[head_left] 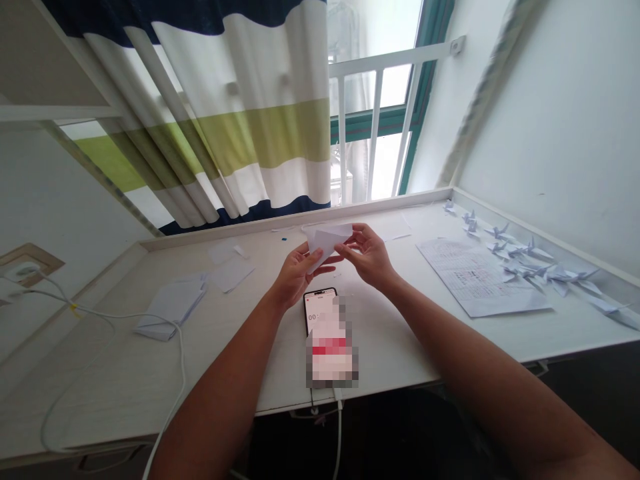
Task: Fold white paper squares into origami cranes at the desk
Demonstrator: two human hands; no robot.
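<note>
White paper, one folded sheet, hangs just beyond the phone. I see my left hand pinching its lower point and my right hand pinching its right end, with the long edge running left to right. Right of the phone I count one printed sheet and roughly ten cranes; left of it, one stack.

Both the left hand and right hand pinch a folded white paper above a phone.
</note>
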